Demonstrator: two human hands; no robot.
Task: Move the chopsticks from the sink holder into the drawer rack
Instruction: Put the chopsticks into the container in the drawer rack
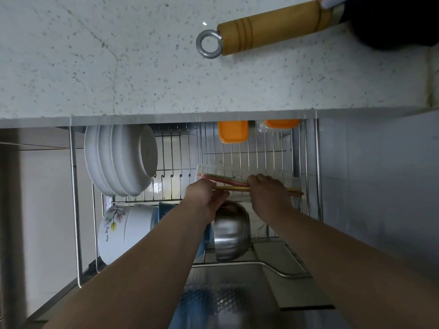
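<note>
Head view: both hands' grip holds chopsticks (pixel 234 187) over drawer rack (pixel 237 150).

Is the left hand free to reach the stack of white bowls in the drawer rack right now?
Probably not yet: the left hand grips the chopsticks with the right hand. The white bowls sit unobstructed to its left.

Kitchen clutter around you, seen from above.
A wooden handle (pixel 270 27) with a metal ring lies on the speckled countertop (pixel 95 67); below you, stacked white bowls (pixel 121 160), orange lids (pixel 233 131) (two, partly hidden), a steel bowl (pixel 231 231).
</note>
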